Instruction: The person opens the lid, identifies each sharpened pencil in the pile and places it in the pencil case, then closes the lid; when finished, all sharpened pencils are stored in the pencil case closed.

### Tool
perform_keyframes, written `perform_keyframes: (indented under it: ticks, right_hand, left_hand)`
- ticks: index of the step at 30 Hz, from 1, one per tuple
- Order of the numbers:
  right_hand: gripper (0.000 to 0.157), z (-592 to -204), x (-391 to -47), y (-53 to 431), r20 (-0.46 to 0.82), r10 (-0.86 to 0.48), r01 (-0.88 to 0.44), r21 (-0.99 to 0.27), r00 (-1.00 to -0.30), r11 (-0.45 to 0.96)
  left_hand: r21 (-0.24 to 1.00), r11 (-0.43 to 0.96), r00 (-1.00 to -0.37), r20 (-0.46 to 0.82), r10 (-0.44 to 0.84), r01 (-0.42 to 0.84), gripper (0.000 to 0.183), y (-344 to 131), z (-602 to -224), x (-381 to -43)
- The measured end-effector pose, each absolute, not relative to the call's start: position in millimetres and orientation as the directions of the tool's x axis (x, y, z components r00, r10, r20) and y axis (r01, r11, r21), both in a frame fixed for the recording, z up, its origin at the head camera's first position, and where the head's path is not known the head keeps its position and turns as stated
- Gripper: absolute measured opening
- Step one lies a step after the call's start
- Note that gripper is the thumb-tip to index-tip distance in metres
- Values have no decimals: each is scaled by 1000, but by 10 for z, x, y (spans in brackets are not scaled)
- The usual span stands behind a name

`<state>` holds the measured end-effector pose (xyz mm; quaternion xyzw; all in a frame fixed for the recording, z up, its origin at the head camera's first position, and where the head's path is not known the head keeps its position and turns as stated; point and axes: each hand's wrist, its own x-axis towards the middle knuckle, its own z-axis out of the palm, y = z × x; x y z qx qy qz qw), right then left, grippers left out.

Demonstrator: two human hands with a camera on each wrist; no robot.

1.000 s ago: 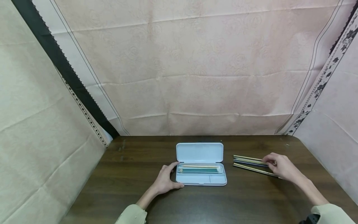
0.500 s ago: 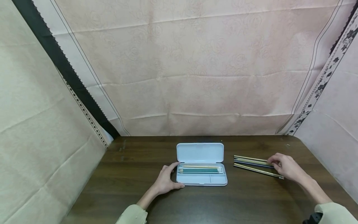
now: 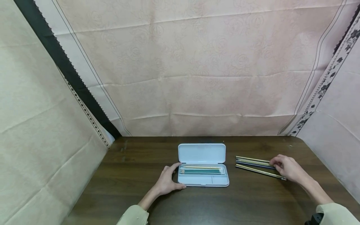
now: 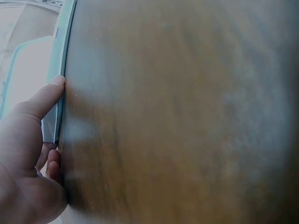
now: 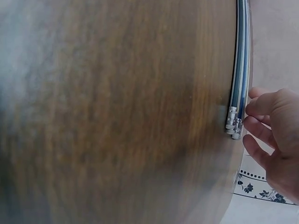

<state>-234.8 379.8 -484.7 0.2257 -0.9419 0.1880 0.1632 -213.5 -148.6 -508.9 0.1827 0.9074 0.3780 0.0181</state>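
A light blue pencil case (image 3: 194, 180) lies with its lid raised, and several green and pale pencils (image 3: 201, 171) rest in its long compartment. My left hand (image 3: 165, 182) grips the case's left end, fingers at the back corner and thumb (image 4: 44, 99) on the front edge. Right of the case lies a bundle of striped pencils (image 3: 250, 161), their eraser ends (image 5: 233, 122) pointing right. My right hand (image 3: 287, 167) pinches the farther pencils near those ends, its fingers hiding the tips. Slightly apart, nearer me, more striped pencils (image 3: 260, 172) lie at a slant.
The brown wooden table (image 3: 213, 204) carries everything. Pale patterned cloth (image 3: 197, 78) hangs behind it and along both sides. A dark strip (image 3: 73, 78) borders the left cloth.
My right hand has slid slightly right along the pencils, uncovering the eraser ends of the nearer ones. My left hand and the pencil case have stayed in place.
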Motion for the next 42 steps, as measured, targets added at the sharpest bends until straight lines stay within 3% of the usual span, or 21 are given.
perform_keyframes:
  ticks: [28, 42]
  right_hand:
    - [14, -4835, -2439, 3791, 282, -328, -403, -268, -901, 875]
    - [18, -4852, -2451, 3774, 294, -339, -420, -285, -894, 862]
  left_hand:
    - [692, 657, -938, 88, 336, 300, 91, -1481, -5082, -2134]
    - [687, 658, -936, 95, 339, 308, 90, -1480, -5075, -2118]
